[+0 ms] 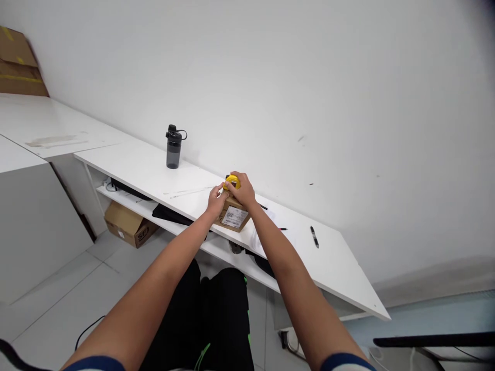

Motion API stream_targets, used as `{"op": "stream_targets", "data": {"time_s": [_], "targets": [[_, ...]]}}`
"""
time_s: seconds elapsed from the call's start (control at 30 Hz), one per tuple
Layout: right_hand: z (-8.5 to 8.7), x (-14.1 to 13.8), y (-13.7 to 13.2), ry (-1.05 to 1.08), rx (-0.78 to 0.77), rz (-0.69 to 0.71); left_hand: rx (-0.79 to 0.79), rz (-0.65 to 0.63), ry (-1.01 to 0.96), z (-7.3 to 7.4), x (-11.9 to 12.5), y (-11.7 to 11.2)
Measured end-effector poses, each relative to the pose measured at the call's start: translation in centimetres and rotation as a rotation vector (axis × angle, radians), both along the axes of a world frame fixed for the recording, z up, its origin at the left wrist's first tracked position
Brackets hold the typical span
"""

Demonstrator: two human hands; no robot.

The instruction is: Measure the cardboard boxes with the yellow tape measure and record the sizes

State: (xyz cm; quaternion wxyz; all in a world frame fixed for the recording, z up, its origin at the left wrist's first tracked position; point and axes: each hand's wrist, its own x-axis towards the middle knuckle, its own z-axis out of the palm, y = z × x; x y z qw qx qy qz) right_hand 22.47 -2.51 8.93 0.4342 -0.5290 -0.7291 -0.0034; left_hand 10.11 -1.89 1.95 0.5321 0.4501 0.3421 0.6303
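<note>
A yellow tape measure point(233, 180) is gripped in my right hand point(245, 190), just above a small cardboard box point(228, 216). The box sits near the front edge of the white shelf top and bears a white printed label point(234, 217). At the box's left upper corner is my left hand point(216, 200), its fingers drawn together close to the tape measure's lower left side. What lies between those fingers, if anything, is too small to make out.
A dark water bottle point(174, 149) stands to the left by the wall. Rightward lie white papers point(257, 241), a red-and-black pen point(283, 229) and a black pen point(314, 237). Below, an open carton point(129, 224) rests on the floor; a larger carton point(19, 64) is far left.
</note>
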Motion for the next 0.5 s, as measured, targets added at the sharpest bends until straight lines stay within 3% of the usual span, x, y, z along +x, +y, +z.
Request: {"op": "stream_targets", "data": {"time_s": [0.23, 0.5], "targets": [[0.3, -0.5, -0.4, -0.047, 0.045, -0.134, -0.012, -0.053, 0.077, 1.1, -0.3, -1.0], [0.8, -0.7, -0.7, -0.060, -0.024, -0.166, 0.083, 0.052, 0.284, 1.6, -0.5, -1.0]]}}
